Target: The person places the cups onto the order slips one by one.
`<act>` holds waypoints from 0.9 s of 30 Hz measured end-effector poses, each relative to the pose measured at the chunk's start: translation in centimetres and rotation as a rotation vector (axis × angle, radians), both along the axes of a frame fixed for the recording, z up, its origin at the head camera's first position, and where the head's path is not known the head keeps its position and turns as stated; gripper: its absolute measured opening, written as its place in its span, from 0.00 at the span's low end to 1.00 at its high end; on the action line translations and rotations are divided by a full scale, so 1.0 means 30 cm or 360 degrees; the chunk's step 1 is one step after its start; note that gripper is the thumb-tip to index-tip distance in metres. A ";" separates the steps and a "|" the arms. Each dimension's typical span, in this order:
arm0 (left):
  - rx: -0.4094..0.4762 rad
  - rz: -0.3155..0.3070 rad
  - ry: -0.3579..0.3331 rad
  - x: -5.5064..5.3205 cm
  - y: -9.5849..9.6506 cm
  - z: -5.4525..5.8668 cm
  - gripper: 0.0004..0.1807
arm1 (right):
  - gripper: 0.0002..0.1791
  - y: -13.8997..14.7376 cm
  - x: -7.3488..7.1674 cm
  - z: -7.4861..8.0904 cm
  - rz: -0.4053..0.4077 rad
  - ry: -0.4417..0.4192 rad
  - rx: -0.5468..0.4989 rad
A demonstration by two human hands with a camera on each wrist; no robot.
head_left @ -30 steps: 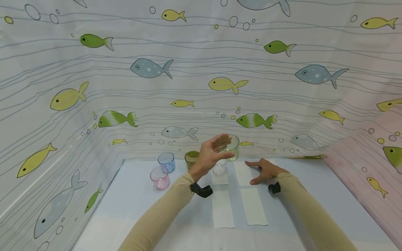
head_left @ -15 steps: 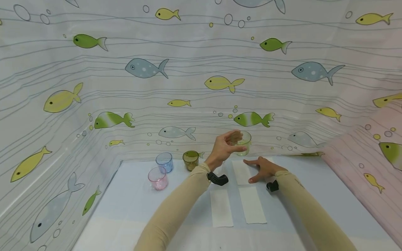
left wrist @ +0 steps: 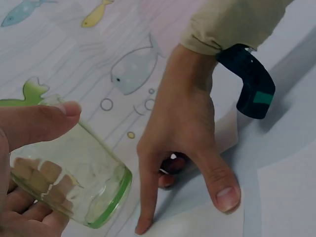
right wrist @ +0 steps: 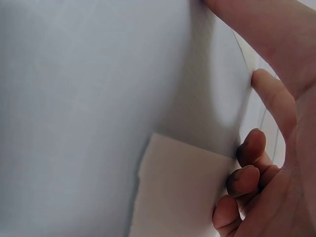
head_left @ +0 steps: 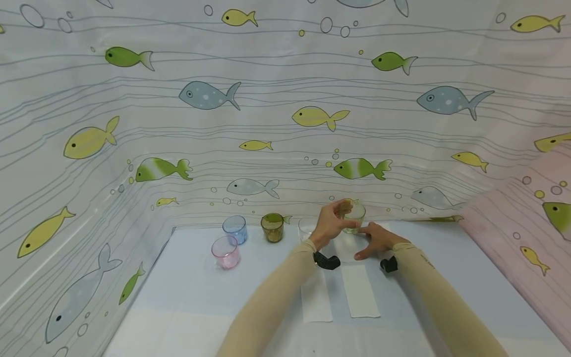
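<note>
My left hand (head_left: 331, 224) grips a pale green glass tumbler (head_left: 356, 216) above the far part of the table. In the left wrist view the tumbler (left wrist: 106, 185) is tilted, with the thumb over its side and fingers beneath. Close by on the right, my right hand (head_left: 378, 241) rests with its spread thumb and index finger touching a white paper sheet (head_left: 345, 249). The other fingers (right wrist: 242, 180) of that hand bend loosely and hold nothing. Behind my left hand stands a clear glass (head_left: 305, 227), partly hidden.
Blue (head_left: 235, 229), olive-brown (head_left: 272, 229) and pink (head_left: 226, 253) tumblers stand on the left of the table. Two more paper sheets lie nearer me, one on the left (head_left: 316, 305) and one on the right (head_left: 360, 292). A fish-printed curtain (head_left: 267, 163) rises behind the table.
My left hand has carried the green tumbler to the right and, lately, lower, close to the right hand. The right hand stays on the paper sheet.
</note>
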State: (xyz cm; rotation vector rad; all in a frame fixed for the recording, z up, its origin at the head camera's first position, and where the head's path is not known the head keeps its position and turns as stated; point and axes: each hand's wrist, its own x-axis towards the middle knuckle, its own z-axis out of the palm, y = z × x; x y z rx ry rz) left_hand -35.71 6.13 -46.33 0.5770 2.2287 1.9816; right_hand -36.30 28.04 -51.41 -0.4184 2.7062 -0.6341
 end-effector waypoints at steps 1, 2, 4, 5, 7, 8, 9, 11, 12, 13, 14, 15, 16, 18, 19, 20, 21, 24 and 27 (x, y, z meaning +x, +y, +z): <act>-0.0008 0.0003 -0.0006 0.002 0.002 -0.011 0.41 | 0.62 0.000 0.001 0.001 -0.0002 0.0000 -0.0004; -0.0012 0.0003 -0.0014 0.004 0.004 -0.022 0.41 | 0.62 0.001 0.001 0.001 -0.0004 0.0002 -0.0009; -0.0021 -0.0006 -0.0031 0.010 0.005 -0.043 0.41 | 0.60 0.001 0.001 0.000 0.0000 0.0011 -0.0021; -0.0026 -0.0011 -0.0039 0.013 0.006 -0.053 0.42 | 0.58 0.001 0.001 0.001 0.0005 0.0018 -0.0027; -0.0033 -0.0018 -0.0052 0.017 0.008 -0.073 0.42 | 0.56 0.002 0.000 -0.001 0.0017 0.0031 -0.0038; -0.0034 -0.0017 -0.0056 0.019 0.008 -0.081 0.42 | 0.55 0.002 -0.001 -0.002 0.0021 0.0040 -0.0038; -0.0032 -0.0014 -0.0058 0.021 0.009 -0.089 0.42 | 0.55 0.002 -0.002 -0.003 0.0024 0.0045 -0.0038; -0.0023 -0.0003 -0.0066 0.022 0.012 -0.106 0.41 | 0.55 0.002 -0.005 -0.006 0.0021 0.0046 -0.0038; -0.0016 0.0008 -0.0073 0.021 0.014 -0.115 0.41 | 0.56 0.002 -0.006 -0.007 0.0016 0.0046 -0.0035; -0.0013 0.0017 -0.0083 0.022 0.014 -0.123 0.41 | 0.57 0.002 -0.008 -0.009 0.0018 0.0049 -0.0032; -0.0007 0.0026 -0.0094 0.023 0.013 -0.131 0.41 | 0.58 0.001 -0.009 -0.011 0.0012 0.0051 -0.0032; -0.0004 0.0041 -0.0108 0.024 0.012 -0.141 0.41 | 0.58 0.000 -0.010 -0.012 0.0017 0.0053 -0.0036; 0.0006 0.0054 -0.0126 0.025 0.011 -0.150 0.41 | 0.59 -0.001 -0.011 -0.014 0.0012 0.0053 -0.0040; 0.0017 0.0072 -0.0150 0.028 0.008 -0.167 0.41 | 0.60 -0.001 -0.010 -0.016 0.0018 0.0059 -0.0038; 0.0017 0.0072 -0.0158 0.030 0.006 -0.173 0.42 | 0.60 -0.001 -0.010 -0.017 0.0020 0.0061 -0.0035; 0.0023 0.0071 -0.0160 0.031 0.005 -0.179 0.42 | 0.61 -0.002 -0.008 -0.018 0.0014 0.0059 -0.0032; 0.0025 0.0067 -0.0160 0.033 0.004 -0.184 0.43 | 0.61 -0.002 -0.007 -0.018 0.0016 0.0058 -0.0029; 0.0025 0.0041 -0.0139 0.036 0.002 -0.191 0.43 | 0.60 -0.002 -0.001 -0.015 0.0012 0.0060 -0.0006; 0.0028 0.0025 -0.0129 0.037 -0.002 -0.195 0.43 | 0.60 -0.003 0.003 -0.011 -0.0002 0.0055 -0.0003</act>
